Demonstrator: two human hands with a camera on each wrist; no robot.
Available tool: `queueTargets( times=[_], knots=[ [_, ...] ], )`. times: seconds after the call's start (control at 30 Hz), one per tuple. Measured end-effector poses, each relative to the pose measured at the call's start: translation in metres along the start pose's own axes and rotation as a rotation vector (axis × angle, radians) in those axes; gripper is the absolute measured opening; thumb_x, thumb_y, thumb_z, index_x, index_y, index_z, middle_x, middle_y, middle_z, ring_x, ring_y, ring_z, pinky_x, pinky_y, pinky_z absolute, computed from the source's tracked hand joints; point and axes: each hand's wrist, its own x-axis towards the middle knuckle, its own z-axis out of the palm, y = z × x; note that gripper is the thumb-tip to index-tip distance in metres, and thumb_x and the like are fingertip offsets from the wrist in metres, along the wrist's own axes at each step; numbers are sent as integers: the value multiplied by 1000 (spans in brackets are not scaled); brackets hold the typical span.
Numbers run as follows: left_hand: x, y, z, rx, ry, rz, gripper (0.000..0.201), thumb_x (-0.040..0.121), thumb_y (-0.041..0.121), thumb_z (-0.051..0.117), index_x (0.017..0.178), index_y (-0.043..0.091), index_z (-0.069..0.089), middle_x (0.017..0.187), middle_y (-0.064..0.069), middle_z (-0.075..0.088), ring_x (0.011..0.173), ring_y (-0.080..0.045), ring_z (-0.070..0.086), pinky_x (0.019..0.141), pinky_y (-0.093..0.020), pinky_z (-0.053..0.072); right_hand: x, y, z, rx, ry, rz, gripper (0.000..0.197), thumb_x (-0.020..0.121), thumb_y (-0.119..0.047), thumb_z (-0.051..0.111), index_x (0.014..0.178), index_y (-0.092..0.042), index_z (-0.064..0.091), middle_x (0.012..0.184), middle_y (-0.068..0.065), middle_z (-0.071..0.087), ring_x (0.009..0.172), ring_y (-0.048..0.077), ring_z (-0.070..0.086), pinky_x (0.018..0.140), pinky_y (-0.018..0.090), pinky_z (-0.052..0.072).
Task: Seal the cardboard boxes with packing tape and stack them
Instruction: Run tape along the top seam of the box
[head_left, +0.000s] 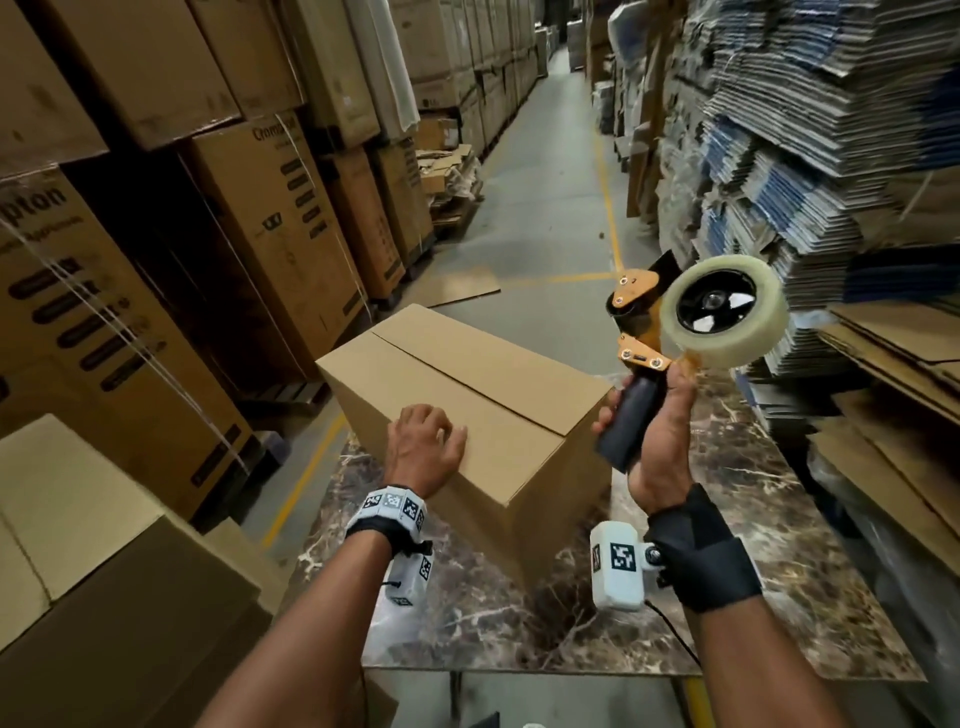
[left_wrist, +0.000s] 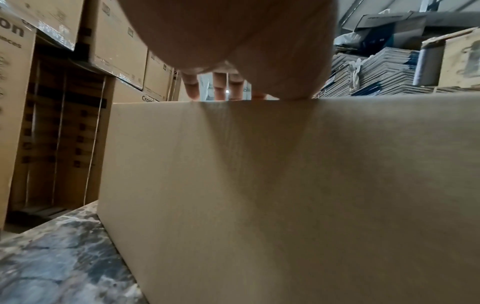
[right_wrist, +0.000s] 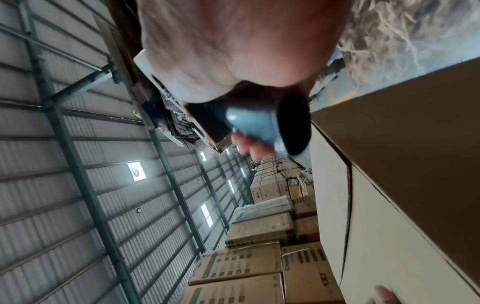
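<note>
A plain cardboard box (head_left: 467, 374) stands on the marbled table (head_left: 753, 545), its top flaps closed along a bare middle seam. My left hand (head_left: 428, 439) rests on the near-left part of the box top. In the left wrist view the fingers (left_wrist: 193, 90) point down onto the top edge of the box (left_wrist: 259, 185). To the right of the box and above it, my right hand (head_left: 660, 431) grips the black handle of an orange tape dispenser (head_left: 639, 322), which carries a clear tape roll (head_left: 769, 322). The right wrist view shows the handle (right_wrist: 259, 123) in the palm.
Tall stacks of printed cartons (head_left: 130, 312) line the left. Plain boxes (head_left: 78, 519) sit at the near left beside the table. Piles of flattened cardboard (head_left: 779, 130) fill the right. An aisle with yellow lines (head_left: 545, 182) runs ahead.
</note>
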Motion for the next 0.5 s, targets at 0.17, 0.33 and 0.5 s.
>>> queueTargets(
  times=[0.17,0.33,0.5],
  knots=[
    [14,-23,-7,21,-139,68,64,92,74,38,129,26,59,143,1,51,142,-22,37,120,-49,23,-17,2,-4,-53,52,71,62,95,-73,29,81,-17,52,67,2,42,48,16,37,44,24,30],
    [15,-27,6,58,-148,28,72,94,73,30,146,27,49,164,-5,33,155,-24,20,123,-62,-5,-31,-1,-8,-203,73,12,75,97,-79,26,91,-13,62,66,3,45,49,16,37,46,26,31],
    [10,-10,23,25,-69,10,76,84,66,31,139,21,58,156,-15,43,149,-32,32,122,-65,-5,-38,-10,-11,-321,38,-129,64,102,-67,31,100,-11,61,76,7,55,63,22,48,58,32,40]
  ],
)
